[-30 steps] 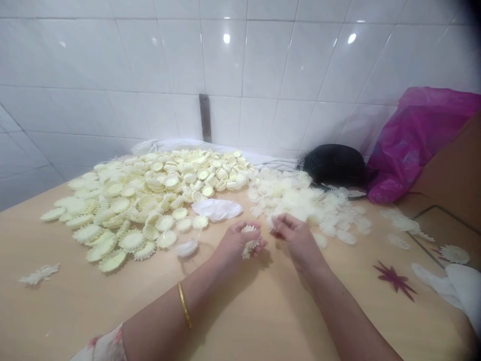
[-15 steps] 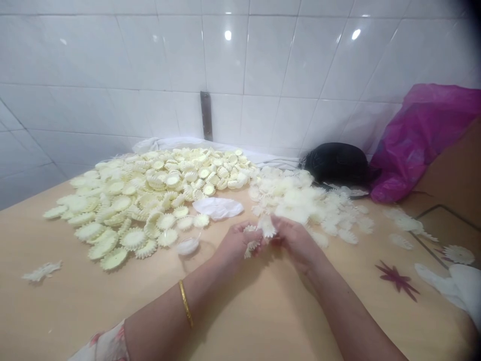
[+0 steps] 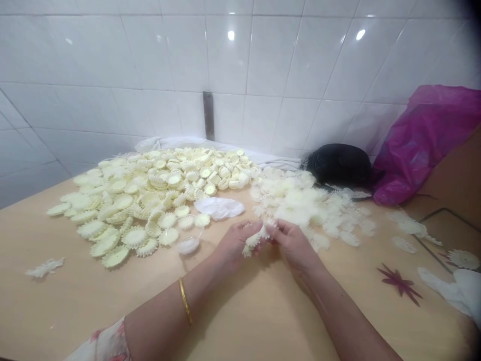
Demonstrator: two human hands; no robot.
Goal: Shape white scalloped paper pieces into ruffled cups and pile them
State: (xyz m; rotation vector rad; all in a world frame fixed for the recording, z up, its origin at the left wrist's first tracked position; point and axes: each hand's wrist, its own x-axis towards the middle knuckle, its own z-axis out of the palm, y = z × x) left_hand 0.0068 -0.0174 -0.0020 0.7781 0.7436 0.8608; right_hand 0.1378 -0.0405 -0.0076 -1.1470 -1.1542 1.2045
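Note:
Close together over the table, both hands pinch pale pieces with toothed edges. My left hand is closed on a cream scalloped disc, bent between thumb and fingers. The fingertips of my right hand grip a whiter petal-edged piece that meets the disc. Whether the two pieces are joined I cannot tell, since fingers cover part of them. Left of the hands lies a big heap of pale yellow scalloped cups. Behind the right hand spreads a pile of thin white toothed discs.
A small white thread bundle and a white crumpled sheet lie near the left hand. At the back right sit a black pouch and a magenta plastic bag. A maroon star-shaped cutout rests at right. A tiled wall stands behind.
The right fingers have closed further over the white piece, which now shows less. More of the cream disc shows in the left hand. The whole view has shifted slightly.

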